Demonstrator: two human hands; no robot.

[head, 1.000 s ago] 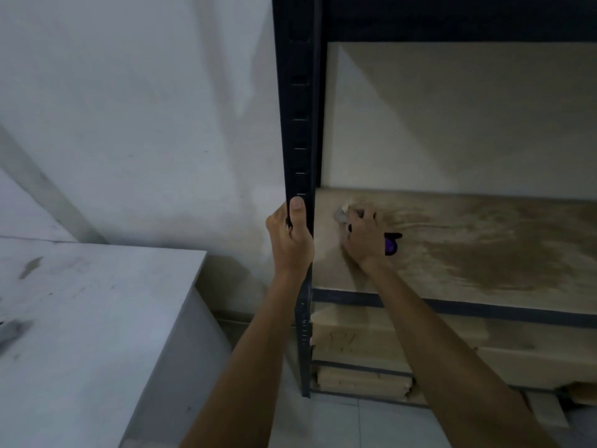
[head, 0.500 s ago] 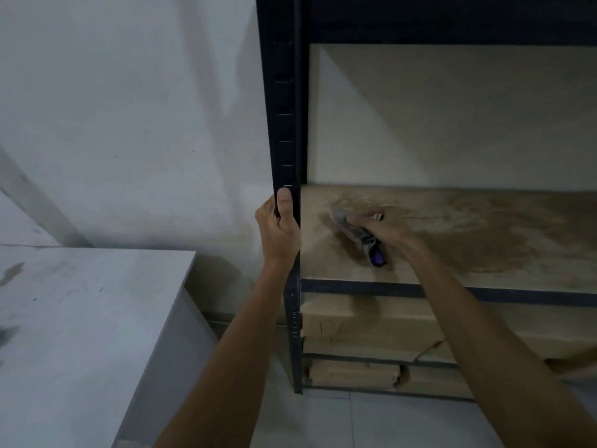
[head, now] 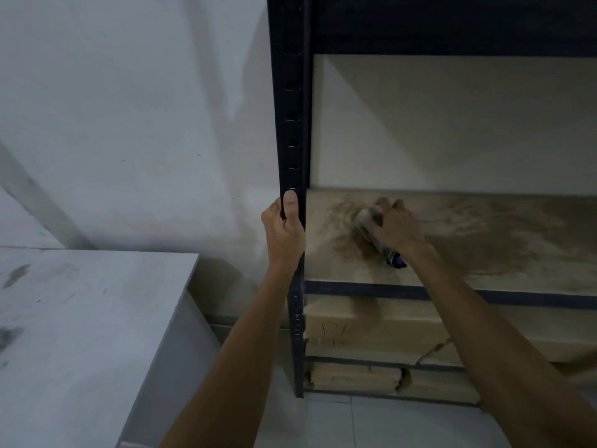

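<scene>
The tool [head: 371, 232], a short cylindrical thing with a pale, blurred head and a purple end, lies slanted on the dusty shelf board [head: 484, 240]. Its head is toward the back left corner and its purple end points at the front edge, stopping short of it. The right hand [head: 399, 226] covers its middle from above, fingers [head: 384, 203] curled over it and gripping it, pressing it onto the board. Brown dust [head: 342, 221] is smeared in arcs around the head, and to the right the board runs open and bare to the frame's edge. Just left of the tool stands the dark metal upright [head: 290, 108] at the rack's front left corner. The left hand [head: 284, 234] is wrapped round it at board height, its fingers closed on the post and its thumb laid flat up the front face. A dark front rail [head: 517, 297] edges the board, and under it cardboard boxes [head: 371, 321] fill the lower levels close to the rail. A dark top beam [head: 452, 24] closes the bay well above the hand, leaving tall free room over the board. Left of the upright is the pale wall [head: 129, 124], then a white bench [head: 80, 318] whose corner stands apart from the rack, with a strip of tiled floor [head: 355, 421] between them.
</scene>
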